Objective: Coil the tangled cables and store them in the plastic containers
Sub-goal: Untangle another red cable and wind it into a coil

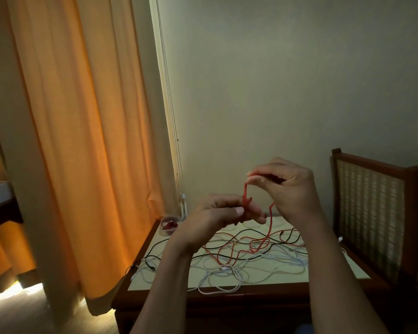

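Above a table (155, 283) strewn with tangled cables (212, 278), between an orange curtain (82, 141) and a cane-backed chair (372, 213), two raised hands work a red cable (271, 220). The left hand (217, 213) grips its wound loops, and the right hand (287, 186) pinches the strand above. A plastic container (170, 225) at the table's far-left corner holds a red coil.

Had both forearms up in front of me, hands close together. My left hand (215, 213) sat lower, fingers curled round loops of the red cable (246, 192). My right hand (291, 189), a bit higher, pinched it between thumb and fingertips.
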Demonstrator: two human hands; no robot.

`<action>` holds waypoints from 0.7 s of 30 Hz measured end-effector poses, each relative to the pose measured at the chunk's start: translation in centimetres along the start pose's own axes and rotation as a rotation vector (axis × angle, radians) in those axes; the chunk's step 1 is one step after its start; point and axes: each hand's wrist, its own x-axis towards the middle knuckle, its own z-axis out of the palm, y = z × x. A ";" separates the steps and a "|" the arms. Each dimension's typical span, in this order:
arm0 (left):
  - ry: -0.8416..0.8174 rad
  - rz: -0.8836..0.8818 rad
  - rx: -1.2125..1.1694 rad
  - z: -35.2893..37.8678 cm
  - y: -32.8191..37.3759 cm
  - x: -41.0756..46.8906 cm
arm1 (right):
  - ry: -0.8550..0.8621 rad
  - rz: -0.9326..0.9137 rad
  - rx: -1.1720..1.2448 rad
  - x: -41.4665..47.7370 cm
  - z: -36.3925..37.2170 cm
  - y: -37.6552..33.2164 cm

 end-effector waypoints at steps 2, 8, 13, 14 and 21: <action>-0.005 0.035 -0.129 0.2 0.2 0.0 | -0.008 0.044 0.080 0.1 0.4 0.6; 0.099 0.233 -0.529 1.3 0.7 0.5 | -0.055 0.159 0.201 -1.6 1.7 2.8; 0.267 0.320 -0.703 2.1 1.1 1.3 | -0.082 0.146 0.074 -3.4 2.6 2.7; 0.299 0.335 -0.710 2.3 1.2 1.6 | -0.083 0.154 0.061 -3.7 2.7 2.3; 0.566 0.281 -0.263 1.6 1.0 2.1 | -0.038 0.158 -0.157 -6.3 2.2 0.9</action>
